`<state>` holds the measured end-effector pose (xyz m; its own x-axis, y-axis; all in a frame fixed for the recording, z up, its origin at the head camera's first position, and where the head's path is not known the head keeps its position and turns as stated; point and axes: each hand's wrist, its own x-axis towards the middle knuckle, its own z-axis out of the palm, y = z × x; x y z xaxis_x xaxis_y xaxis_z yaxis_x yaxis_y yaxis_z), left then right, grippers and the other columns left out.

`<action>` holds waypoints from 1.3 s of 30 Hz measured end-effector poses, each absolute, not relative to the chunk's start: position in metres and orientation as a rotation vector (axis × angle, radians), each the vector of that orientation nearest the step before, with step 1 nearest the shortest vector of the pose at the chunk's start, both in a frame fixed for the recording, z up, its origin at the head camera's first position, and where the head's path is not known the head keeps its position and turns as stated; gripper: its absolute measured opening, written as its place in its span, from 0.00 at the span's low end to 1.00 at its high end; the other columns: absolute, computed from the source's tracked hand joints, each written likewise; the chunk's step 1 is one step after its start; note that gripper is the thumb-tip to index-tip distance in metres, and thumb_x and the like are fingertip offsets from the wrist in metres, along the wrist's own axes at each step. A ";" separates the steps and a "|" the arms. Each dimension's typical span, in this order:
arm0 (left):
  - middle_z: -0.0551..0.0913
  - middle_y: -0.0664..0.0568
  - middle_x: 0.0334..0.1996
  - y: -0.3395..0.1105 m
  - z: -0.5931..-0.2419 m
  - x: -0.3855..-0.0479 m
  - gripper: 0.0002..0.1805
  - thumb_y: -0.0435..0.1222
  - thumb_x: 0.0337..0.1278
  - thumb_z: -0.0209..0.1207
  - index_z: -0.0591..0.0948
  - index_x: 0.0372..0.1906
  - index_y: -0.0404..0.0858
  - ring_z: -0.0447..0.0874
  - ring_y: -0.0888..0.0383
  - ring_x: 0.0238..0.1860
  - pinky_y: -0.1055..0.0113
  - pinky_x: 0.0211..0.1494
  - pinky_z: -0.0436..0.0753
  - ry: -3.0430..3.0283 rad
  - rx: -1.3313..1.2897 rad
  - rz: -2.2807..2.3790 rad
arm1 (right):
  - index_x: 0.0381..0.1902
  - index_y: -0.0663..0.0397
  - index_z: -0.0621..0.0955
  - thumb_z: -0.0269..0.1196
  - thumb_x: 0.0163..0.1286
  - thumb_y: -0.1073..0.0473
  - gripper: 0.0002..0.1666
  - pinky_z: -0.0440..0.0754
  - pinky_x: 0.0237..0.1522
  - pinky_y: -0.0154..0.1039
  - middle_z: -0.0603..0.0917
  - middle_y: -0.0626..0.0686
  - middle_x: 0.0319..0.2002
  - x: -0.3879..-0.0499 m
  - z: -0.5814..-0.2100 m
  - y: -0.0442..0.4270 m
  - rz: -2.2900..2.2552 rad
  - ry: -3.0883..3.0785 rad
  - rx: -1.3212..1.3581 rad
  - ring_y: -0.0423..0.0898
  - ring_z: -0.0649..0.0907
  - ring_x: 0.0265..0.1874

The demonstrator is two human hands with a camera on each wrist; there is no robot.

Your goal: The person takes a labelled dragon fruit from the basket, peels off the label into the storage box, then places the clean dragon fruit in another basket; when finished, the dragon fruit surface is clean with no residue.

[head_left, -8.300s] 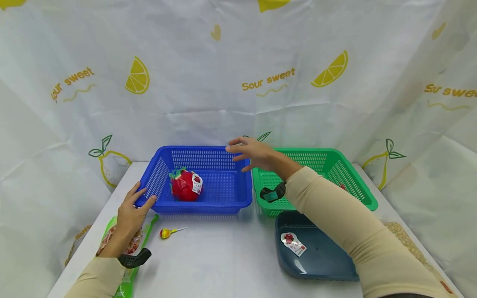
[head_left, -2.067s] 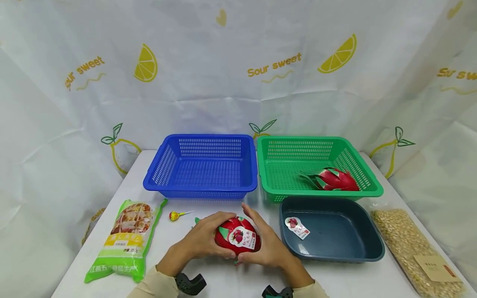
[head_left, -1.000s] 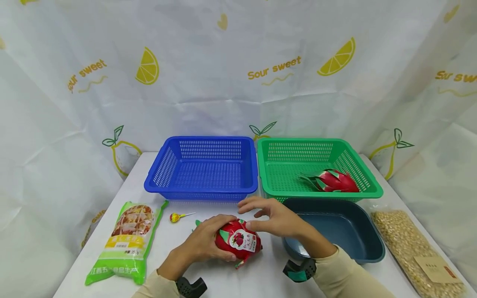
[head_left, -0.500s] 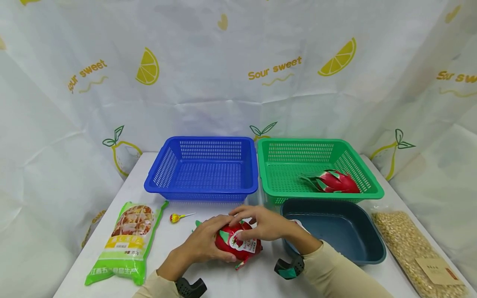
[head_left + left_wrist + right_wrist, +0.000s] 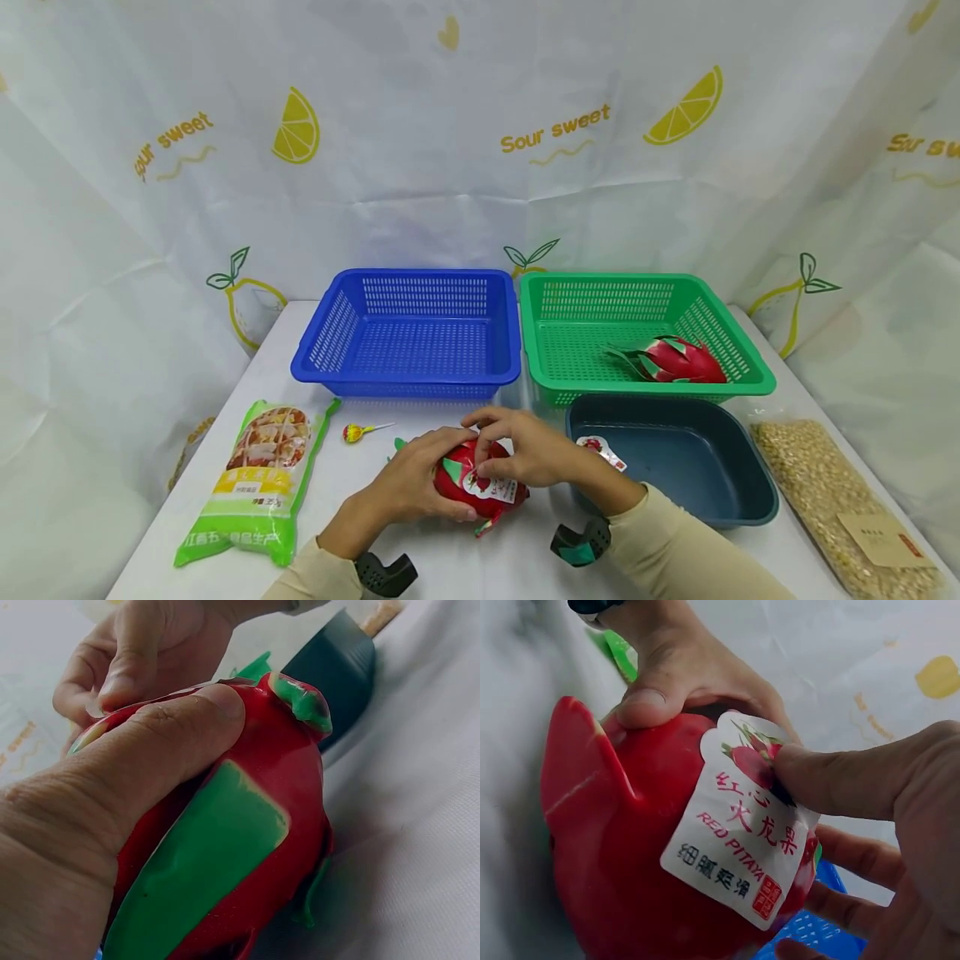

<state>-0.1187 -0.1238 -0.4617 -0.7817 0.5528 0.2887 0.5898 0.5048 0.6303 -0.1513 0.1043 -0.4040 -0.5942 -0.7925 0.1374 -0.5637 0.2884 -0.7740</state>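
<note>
A red dragon fruit [image 5: 459, 461] with green scales lies on the white table in front of the blue basket. My left hand [image 5: 411, 482] grips it from the left, with the thumb [image 5: 191, 724] laid along its skin. A white "Red Pitaya" label sticker [image 5: 735, 825] is on the fruit's side. My right hand [image 5: 528, 450] pinches the label's upper edge between thumb [image 5: 840, 780] and index finger; that edge looks slightly lifted in the left wrist view. A similar sticker [image 5: 600, 451] sits on the wall of the dark blue-grey tray [image 5: 675, 450].
Behind stand a blue basket [image 5: 405, 389] and a green basket [image 5: 645, 388], the green one holding another dragon fruit [image 5: 681, 360]. At left are a green food packet [image 5: 251, 483] and a lollipop [image 5: 352, 432]. A bag of grains [image 5: 832, 500] lies at right.
The dragon fruit has come out of the blue basket onto the table. My right hand let go of the fruit, then moved left and took the label's edge. The left hand keeps its grip.
</note>
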 end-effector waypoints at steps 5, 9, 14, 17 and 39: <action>0.75 0.60 0.58 -0.123 -0.460 -0.120 0.46 0.60 0.37 0.72 0.71 0.65 0.50 0.75 0.59 0.53 0.61 0.51 0.80 -2.678 -1.032 -1.150 | 0.26 0.43 0.83 0.68 0.60 0.64 0.09 0.73 0.57 0.48 0.73 0.51 0.61 -0.146 -0.402 0.110 -1.235 2.299 -1.312 0.52 0.69 0.62; 0.75 0.59 0.58 -0.123 -0.459 -0.118 0.45 0.58 0.38 0.73 0.71 0.65 0.49 0.74 0.58 0.55 0.61 0.50 0.80 -2.694 -1.023 -1.156 | 0.27 0.43 0.84 0.68 0.60 0.65 0.09 0.75 0.54 0.49 0.72 0.52 0.62 -0.144 -0.408 0.121 -1.365 2.246 -1.394 0.52 0.69 0.62; 0.75 0.59 0.58 -0.123 -0.459 -0.117 0.46 0.57 0.37 0.74 0.70 0.66 0.50 0.74 0.57 0.56 0.60 0.51 0.80 -2.707 -1.015 -1.158 | 0.32 0.49 0.82 0.63 0.65 0.67 0.07 0.72 0.57 0.51 0.70 0.62 0.61 -0.147 -0.403 0.140 -1.657 1.999 -1.488 0.59 0.68 0.62; 0.74 0.59 0.59 -0.123 -0.458 -0.118 0.46 0.56 0.37 0.74 0.70 0.66 0.51 0.73 0.57 0.57 0.60 0.51 0.80 -2.708 -1.006 -1.174 | 0.35 0.55 0.80 0.60 0.68 0.68 0.04 0.71 0.58 0.52 0.67 0.69 0.61 -0.153 -0.388 0.155 -1.793 1.836 -1.502 0.65 0.65 0.62; 0.73 0.59 0.60 -0.123 -0.458 -0.117 0.46 0.55 0.38 0.74 0.68 0.68 0.53 0.71 0.54 0.59 0.60 0.50 0.80 -2.773 -0.974 -1.174 | 0.45 0.61 0.78 0.57 0.69 0.67 0.08 0.81 0.47 0.49 0.73 0.69 0.57 -0.187 -0.382 0.307 -1.351 1.966 -0.797 0.53 0.75 0.55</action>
<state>-0.1168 -0.1231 -0.4577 -0.8102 0.5480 0.2080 0.5308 0.5354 0.6570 -0.1869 0.3069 -0.3824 -0.6282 -0.7634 -0.1502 -0.1337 0.2961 -0.9458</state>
